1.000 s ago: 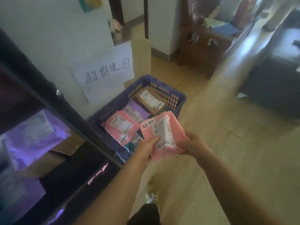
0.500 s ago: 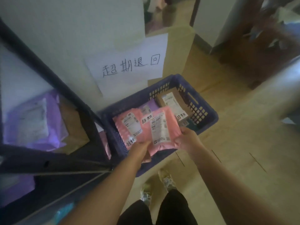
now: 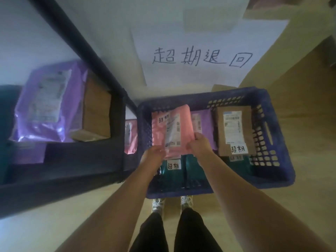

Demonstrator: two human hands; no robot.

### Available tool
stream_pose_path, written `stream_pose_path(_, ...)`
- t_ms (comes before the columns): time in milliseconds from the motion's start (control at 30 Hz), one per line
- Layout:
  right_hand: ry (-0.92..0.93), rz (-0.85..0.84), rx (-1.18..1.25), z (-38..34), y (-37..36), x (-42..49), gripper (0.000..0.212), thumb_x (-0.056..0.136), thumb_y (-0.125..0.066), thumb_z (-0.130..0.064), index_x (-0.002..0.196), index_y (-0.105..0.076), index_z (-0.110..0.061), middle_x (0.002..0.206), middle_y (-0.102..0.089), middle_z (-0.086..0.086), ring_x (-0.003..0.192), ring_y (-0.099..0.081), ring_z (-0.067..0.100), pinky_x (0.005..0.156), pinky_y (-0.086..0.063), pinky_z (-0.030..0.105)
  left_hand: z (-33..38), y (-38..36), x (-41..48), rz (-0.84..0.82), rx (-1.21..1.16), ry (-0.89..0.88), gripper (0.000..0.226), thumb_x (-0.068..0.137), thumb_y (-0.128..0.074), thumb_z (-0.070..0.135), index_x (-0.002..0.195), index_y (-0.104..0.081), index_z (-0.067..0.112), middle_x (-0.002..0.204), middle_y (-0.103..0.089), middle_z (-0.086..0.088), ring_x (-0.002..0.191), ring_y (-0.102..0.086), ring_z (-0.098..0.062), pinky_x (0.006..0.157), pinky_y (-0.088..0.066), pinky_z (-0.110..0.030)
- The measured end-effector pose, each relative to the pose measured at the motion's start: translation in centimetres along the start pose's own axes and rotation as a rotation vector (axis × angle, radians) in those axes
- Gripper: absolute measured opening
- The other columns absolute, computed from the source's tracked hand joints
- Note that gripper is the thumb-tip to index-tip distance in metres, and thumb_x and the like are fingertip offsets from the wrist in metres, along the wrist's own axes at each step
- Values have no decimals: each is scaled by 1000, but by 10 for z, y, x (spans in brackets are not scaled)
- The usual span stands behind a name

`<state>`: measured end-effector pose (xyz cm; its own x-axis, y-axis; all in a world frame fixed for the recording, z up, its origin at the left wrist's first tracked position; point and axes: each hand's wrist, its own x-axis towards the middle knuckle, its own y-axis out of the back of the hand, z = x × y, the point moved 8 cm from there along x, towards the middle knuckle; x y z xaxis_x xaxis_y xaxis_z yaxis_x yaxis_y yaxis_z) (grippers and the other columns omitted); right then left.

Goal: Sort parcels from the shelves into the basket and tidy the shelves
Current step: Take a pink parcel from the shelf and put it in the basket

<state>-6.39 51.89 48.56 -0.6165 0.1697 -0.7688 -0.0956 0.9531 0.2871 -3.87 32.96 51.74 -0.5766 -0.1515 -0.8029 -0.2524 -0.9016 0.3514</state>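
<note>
Left hand (image 3: 154, 155) and right hand (image 3: 199, 144) gripped the pink parcel (image 3: 173, 130) by its near edge over the basket (image 3: 263, 135); best lowered flat, label up, before release.

Basket (image 3: 280, 171) right of shelves (image 3: 72, 160); parcels (image 3: 234, 131) inside.

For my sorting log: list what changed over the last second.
The pink parcel went forward and down, from the basket's near edge to inside it, low over the parcels there. The left hand and right hand keep their grip on its near end; nothing was let go. The brown box, purple parcel and paper sign stayed put.
</note>
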Motion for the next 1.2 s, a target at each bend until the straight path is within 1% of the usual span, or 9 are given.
stream_pose_path(133,-1,-72,-103,-4,-27,14,35,98,-43,2,129,-58,-3,108,-62,8,100,-63,26,81,-56,30,2,-7,10,-78,-44,15,39,96,-54,15,135,-55,20,98,-58,2,93,-57,-20,84,-49,-34)
stream_pose_path(300,-69,-132,-209,-1,-40,28,31,104,-37,-7,127,-56,1,114,-63,13,96,-64,23,89,-57,35,1,-13,23,-110,89,6,40,99,-46,12,138,-51,20,112,-55,-1,83,-54,-13,79,-49,-30)
stream_pose_path(433,-22,-183,-305,-3,-36,28,33,103,-38,-9,130,-52,2,112,-62,13,88,-61,21,79,-56,32,-3,-13,18,-104,187,-11,41,102,-42,11,143,-45,16,136,-51,-9,91,-55,-15,73,-46,-22)
stream_pose_path(533,28,-120,-315,-7,-25,20,38,101,-45,-13,138,-50,-5,107,-63,6,74,-59,14,54,-47,24,-5,-13,6,-88,192,-39,42,103,-43,10,144,-43,11,143,-48,-13,90,-55,-12,71,-45,-20)
stream_pose_path(633,82,-4,-311,-10,-7,10,45,97,-50,-17,141,-48,-12,112,-60,4,77,-55,15,55,-37,25,-9,-12,-8,-61,170,-61,40,101,-45,8,142,-47,9,140,-50,-14,96,-52,-15,64,-42,-14)
stream_pose_path(767,116,-11,-327,-12,-5,-18,31,98,-46,-14,127,-59,-9,108,-63,7,76,-54,15,56,-38,24,-8,-9,-32,-69,188,-105,40,101,-45,9,141,-47,8,143,-48,-14,114,-54,-25,70,-44,-18)
stream_pose_path(1000,259,-98,-449,-18,-25,-87,22,101,-47,-17,112,-64,-8,88,-60,-1,67,-52,10,49,-36,20,-35,7,-66,-79,160,-121,38,96,-46,-2,132,-57,3,135,-56,-17,105,-60,-22,73,-47,-17)
stream_pose_path(1100,305,-118,-457,-16,-37,-117,19,101,-53,-20,100,-67,-7,94,-65,-1,78,-62,18,57,-45,24,-55,19,-83,-131,285,-168,44,98,-44,-2,141,-45,0,146,-48,-13,133,-46,-21,104,-41,-24)
stream_pose_path(1200,319,-127,-473,-10,-55,-143,20,97,-59,-18,104,-72,-5,109,-70,3,93,-69,27,69,-57,32,-73,52,-100,-56,-9,-150,36,96,-50,2,132,-56,-1,135,-57,-17,106,-60,-16,93,-52,-32)
